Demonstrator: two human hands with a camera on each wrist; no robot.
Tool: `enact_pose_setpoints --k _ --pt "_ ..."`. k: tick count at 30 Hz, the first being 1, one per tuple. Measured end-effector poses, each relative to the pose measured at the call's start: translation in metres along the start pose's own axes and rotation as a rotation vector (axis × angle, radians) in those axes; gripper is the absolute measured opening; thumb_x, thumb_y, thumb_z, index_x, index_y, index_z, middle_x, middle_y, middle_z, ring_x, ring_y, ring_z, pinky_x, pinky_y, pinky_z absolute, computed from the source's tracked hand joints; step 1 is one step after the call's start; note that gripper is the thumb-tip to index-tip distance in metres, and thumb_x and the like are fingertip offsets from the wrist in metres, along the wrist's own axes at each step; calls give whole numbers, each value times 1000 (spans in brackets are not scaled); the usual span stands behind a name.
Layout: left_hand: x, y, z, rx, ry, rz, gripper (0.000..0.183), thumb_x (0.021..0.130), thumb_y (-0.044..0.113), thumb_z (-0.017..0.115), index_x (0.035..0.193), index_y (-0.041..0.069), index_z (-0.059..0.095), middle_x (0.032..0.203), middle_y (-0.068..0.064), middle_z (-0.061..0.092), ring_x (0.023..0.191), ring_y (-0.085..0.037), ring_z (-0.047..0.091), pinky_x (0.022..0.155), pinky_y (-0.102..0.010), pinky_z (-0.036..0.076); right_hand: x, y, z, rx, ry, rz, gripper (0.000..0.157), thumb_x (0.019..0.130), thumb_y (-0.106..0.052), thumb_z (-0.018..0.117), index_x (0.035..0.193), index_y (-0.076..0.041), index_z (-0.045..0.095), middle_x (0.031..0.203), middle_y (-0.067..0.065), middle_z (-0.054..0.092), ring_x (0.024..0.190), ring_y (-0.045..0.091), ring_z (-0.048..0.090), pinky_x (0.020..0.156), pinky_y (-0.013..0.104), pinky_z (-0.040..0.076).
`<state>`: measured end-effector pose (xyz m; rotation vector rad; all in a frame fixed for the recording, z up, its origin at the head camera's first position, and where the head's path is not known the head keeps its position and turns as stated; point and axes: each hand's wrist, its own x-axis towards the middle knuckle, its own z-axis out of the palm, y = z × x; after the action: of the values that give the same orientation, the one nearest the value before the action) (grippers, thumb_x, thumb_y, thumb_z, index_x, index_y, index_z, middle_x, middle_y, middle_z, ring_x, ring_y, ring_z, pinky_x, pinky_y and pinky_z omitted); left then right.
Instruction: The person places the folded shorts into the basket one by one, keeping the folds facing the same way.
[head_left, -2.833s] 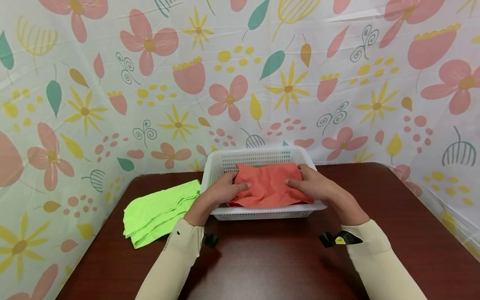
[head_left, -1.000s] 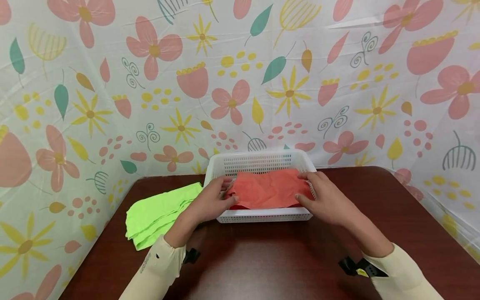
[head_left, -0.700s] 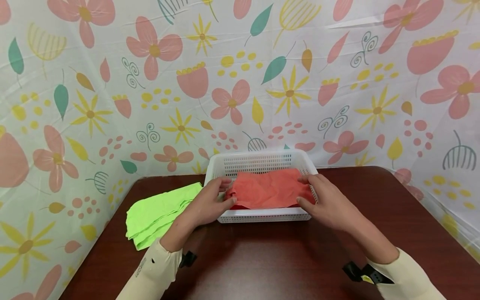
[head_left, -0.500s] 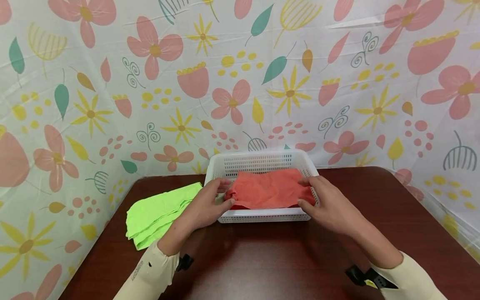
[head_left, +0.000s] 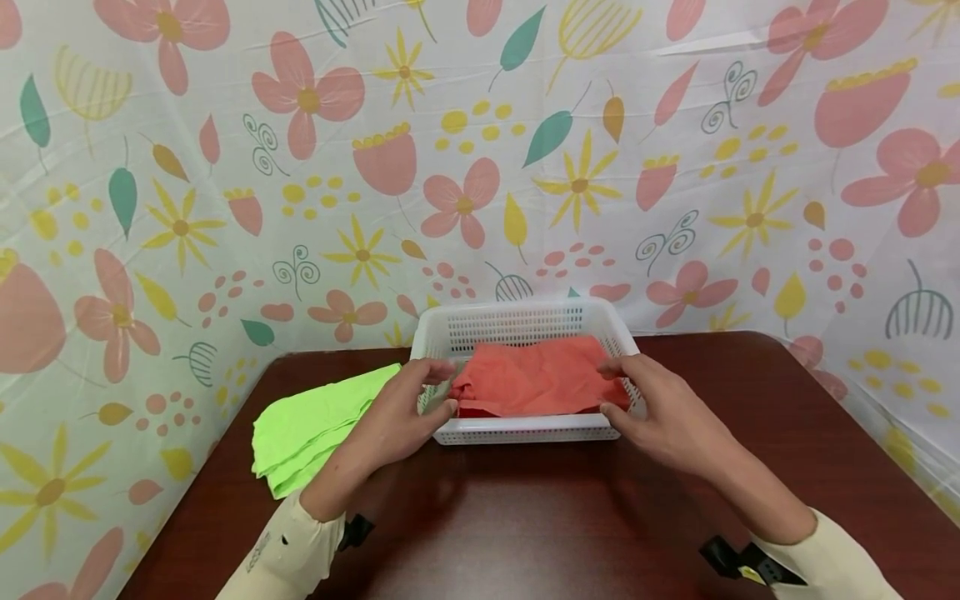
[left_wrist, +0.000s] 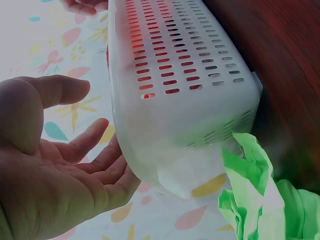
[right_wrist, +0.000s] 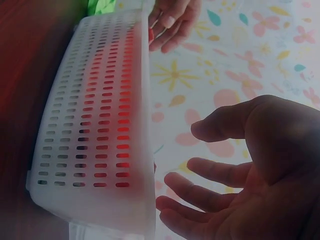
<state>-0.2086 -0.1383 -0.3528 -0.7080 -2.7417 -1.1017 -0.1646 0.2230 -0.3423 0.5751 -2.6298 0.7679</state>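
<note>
A coral-red folded cloth [head_left: 536,377] lies inside a white slotted plastic basket [head_left: 525,430], with darker red fabric showing beneath its front edge. My left hand [head_left: 397,417] hovers over the basket's left rim, thumb and fingers spread apart and nothing between them. On the other side, my right hand [head_left: 667,412] is at the right rim, its fingertips close to the cloth; whether they touch it is unclear. In the right wrist view the right hand [right_wrist: 225,185] has loosely bent, parted fingers and holds nothing. The left wrist view shows the left hand [left_wrist: 70,165] relaxed beside the basket wall [left_wrist: 165,120].
A stack of folded lime-green cloths [head_left: 322,425] lies left of the basket, partly behind the left forearm. The dark reddish-brown table [head_left: 517,517] extends toward me. Behind it hangs a floral-printed white sheet [head_left: 480,167].
Both hands have drawn outward, away from the red cloth they were touching inside the basket. The cloth now sits slightly lower in view. The green stack stays where it was.
</note>
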Motion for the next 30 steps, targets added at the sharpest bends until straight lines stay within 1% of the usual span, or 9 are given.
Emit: enact_pose_setpoints --k 6,11,17,20,22,28,30 --pt "-3 -1 -3 9 10 -4 45 98 23 78 139 14 61 137 0 63 129 -20 61 109 -46 50 -6 6 0 -10 23 -43 41 87 -9 84 125 -9 68 122 3 69 108 23 64 86 44 53" --pt "-4 -4 -5 11 23 -5 45 98 21 78 138 14 61 135 0 63 129 -21 61 109 -48 50 -9 9 -1 -24 42 -70 41 86 -8 86 123 -11 70 119 1 69 104 20 65 81 39 53" --pt "-5 -8 -8 -16 67 -15 42 97 18 78 135 14 60 131 -1 64 126 -22 62 107 -50 52 -8 12 -3 -29 17 -53 38 87 -7 85 122 -10 71 117 2 70 102 21 65 81 41 55" --pt "-6 -13 -10 -21 90 -14 40 97 16 77 134 14 60 130 -1 65 124 -21 62 106 -49 53 -7 14 -2 -35 3 -40 34 87 -7 85 119 -9 72 114 1 71 102 22 66 83 43 56" --pt "-8 -17 -11 -15 103 -25 40 98 17 77 134 14 60 130 -1 64 124 -21 62 105 -49 53 -7 14 -1 -37 -2 -36 33 87 -6 84 118 -8 73 111 1 71 101 22 67 84 44 56" --pt "-12 -28 -14 20 121 -82 41 98 18 77 134 13 59 130 -3 64 125 -25 62 106 -51 53 -8 16 0 -53 -2 -33 25 85 -3 85 107 -11 75 101 -2 70 92 16 63 78 40 56" --pt "-13 -31 -16 34 125 -89 41 98 18 77 134 12 59 130 -4 64 125 -26 61 106 -52 53 -8 16 0 -55 -7 -28 23 85 -3 85 104 -12 76 99 -3 69 90 15 62 77 39 56"
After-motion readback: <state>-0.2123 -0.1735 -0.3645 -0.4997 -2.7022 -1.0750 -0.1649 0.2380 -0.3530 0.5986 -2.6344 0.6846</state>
